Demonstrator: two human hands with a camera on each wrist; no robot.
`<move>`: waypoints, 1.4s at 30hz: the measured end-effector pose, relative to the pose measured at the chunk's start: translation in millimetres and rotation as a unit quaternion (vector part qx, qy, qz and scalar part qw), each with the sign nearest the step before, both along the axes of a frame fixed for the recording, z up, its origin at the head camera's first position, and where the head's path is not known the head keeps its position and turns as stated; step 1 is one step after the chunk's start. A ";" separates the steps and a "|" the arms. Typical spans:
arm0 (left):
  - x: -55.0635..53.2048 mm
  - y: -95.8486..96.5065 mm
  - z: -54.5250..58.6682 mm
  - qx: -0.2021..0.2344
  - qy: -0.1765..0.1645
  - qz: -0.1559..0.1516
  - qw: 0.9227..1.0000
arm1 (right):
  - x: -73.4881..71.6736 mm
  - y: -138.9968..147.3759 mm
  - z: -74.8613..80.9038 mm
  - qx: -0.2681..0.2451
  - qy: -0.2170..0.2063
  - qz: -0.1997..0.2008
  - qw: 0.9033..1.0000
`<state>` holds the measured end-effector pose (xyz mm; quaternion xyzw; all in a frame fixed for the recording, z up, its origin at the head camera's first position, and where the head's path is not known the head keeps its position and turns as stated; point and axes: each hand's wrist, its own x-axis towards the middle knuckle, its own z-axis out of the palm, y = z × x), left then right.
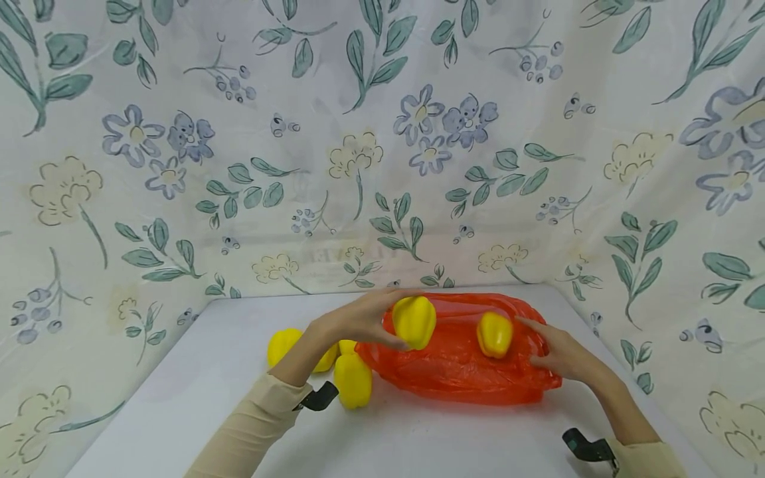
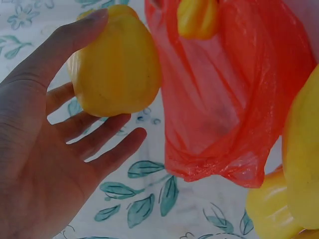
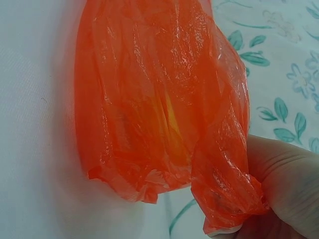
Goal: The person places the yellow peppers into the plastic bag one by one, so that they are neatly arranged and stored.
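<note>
My left hand [image 1: 352, 320] holds a yellow bell pepper [image 1: 414, 323] above the left part of a red plastic bag [image 1: 442, 375]. In the left wrist view the thumb lies over the top of this pepper [image 2: 117, 64], with fingers behind and below it. A second yellow bell pepper [image 1: 495, 335] lies within the bag's spread red film; its yellow shows through the plastic [image 3: 167, 119] in the right wrist view. At the bag's right end, my right hand [image 1: 562, 352] pinches a gathered edge of the film, some fingers hidden behind it.
Several more yellow bell peppers [image 1: 352, 382] are grouped on the white table [image 1: 179, 392] just left of the bag, partly behind my left forearm. A flower-printed cloth [image 1: 311, 179] hangs behind the table and along its sides.
</note>
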<state>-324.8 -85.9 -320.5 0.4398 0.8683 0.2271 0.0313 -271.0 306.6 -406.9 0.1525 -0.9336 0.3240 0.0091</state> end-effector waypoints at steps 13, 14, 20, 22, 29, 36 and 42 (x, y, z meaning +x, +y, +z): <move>-8.7 34.3 -9.9 -0.039 -0.027 -0.005 0.999 | -0.9 1.0 -0.5 -0.006 -0.001 0.006 1.000; -9.5 36.5 -11.7 -0.046 -0.030 -0.003 0.999 | -1.0 1.2 -0.2 -0.005 0.000 0.007 1.000; -16.4 49.6 -22.4 -0.072 -0.036 0.007 0.997 | -1.7 1.8 0.0 0.000 0.001 0.008 1.000; -18.9 54.3 -24.6 -0.075 -0.035 0.008 0.997 | -1.7 1.6 -0.1 0.001 0.000 0.006 1.000; -28.0 69.7 -31.9 -0.084 -0.033 0.007 0.996 | -0.8 -0.2 0.4 -0.006 -0.005 0.000 1.000; -37.0 82.4 -42.8 -0.092 -0.033 0.004 0.995 | -0.9 0.0 0.0 -0.007 -0.005 0.000 1.000; -45.6 90.3 -55.8 -0.079 -0.033 -0.009 0.996 | -1.0 -0.2 -0.5 -0.002 -0.003 0.000 1.000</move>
